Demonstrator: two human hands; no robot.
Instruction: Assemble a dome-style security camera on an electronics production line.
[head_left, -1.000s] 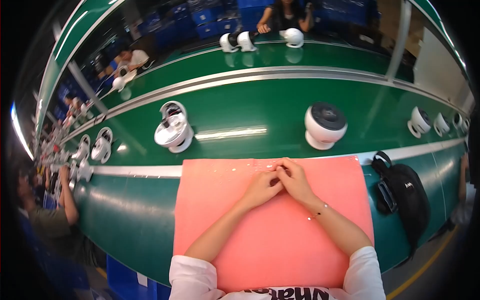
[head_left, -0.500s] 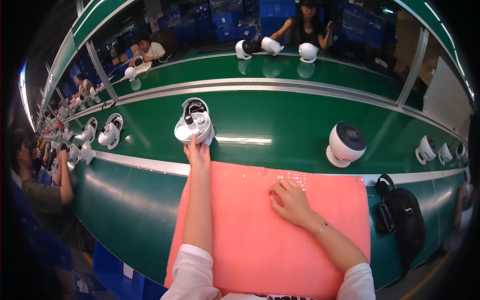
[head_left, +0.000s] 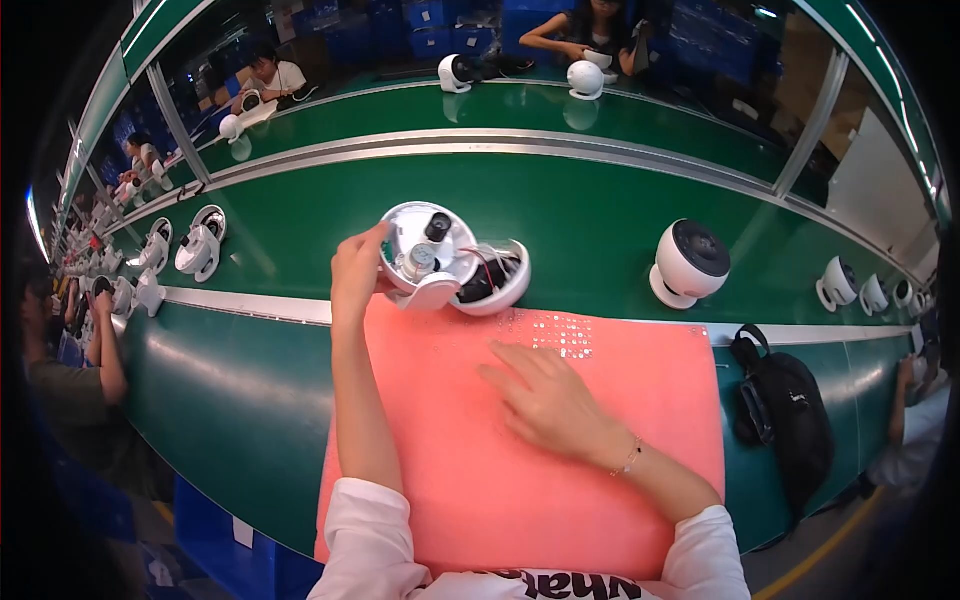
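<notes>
My left hand (head_left: 358,272) grips the rim of an opened round white device housing (head_left: 408,216), at the far edge of the pink foam mat. Its two halves hang apart, joined by thin wires; one half shows a black cylinder and a clear round part, and the other half (head_left: 508,287) holds dark parts. Over the pink mat (head_left: 520,500), my right hand (head_left: 550,400) is empty, slightly blurred, its fingers apart. Just beyond its fingertips, rows of small shiny metal pieces (head_left: 565,335) lie on the mat.
A white ball-shaped device with a dark face (head_left: 693,262) stands on the green bench to the right, with several more farther right. Opened white devices (head_left: 202,243) stand at left. A black bag (head_left: 798,400) lies right of the mat. Other people work across and beside me.
My left hand has lifted and turned the housing, bringing it right and nearer the mat, its halves now swung apart. My right hand has moved left and its fingers have spread.
</notes>
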